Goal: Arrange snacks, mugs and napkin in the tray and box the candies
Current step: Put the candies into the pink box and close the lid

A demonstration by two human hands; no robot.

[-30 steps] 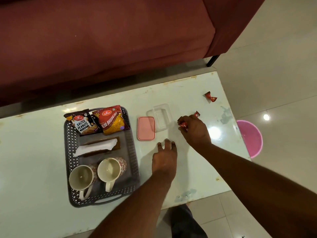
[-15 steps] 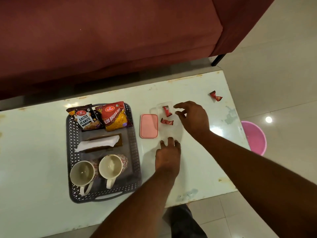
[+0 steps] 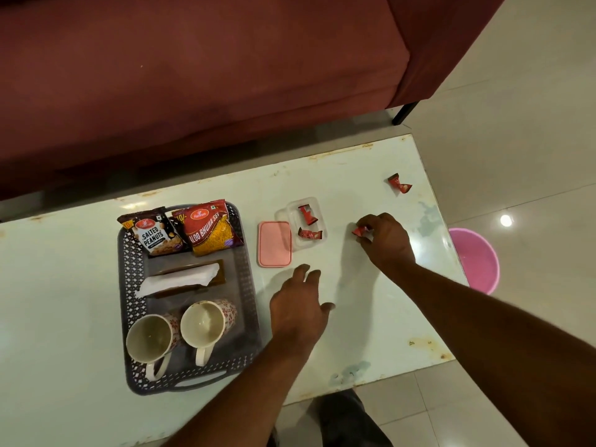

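Observation:
A grey tray point(image 3: 124, 285) on the white table holds a salted peanuts packet point(image 3: 153, 232), a red bhujia packet point(image 3: 209, 227), a white napkin point(image 3: 177, 280) and two mugs point(image 3: 150, 338) point(image 3: 204, 324). Right of the tray lies a pink lid point(image 3: 274, 243) beside a clear box point(image 3: 292, 214) with two red candies point(image 3: 308, 214) point(image 3: 309, 233) inside. My right hand point(image 3: 385, 241) pinches a red candy point(image 3: 358, 231) on the table right of the box. My left hand point(image 3: 300, 309) rests flat, fingers apart, below the lid. Another candy point(image 3: 399, 184) lies near the far right corner.
A maroon sofa point(image 3: 200, 75) runs along the table's far side, with a black leg point(image 3: 404, 112) at its right end. A pink bucket point(image 3: 475, 258) stands on the tiled floor past the table's right edge. My knee point(image 3: 345, 417) shows under the near edge.
My right hand dropped two candies into the clear box, then moved right and closed on a third candy on the table. My left hand stayed nearly still.

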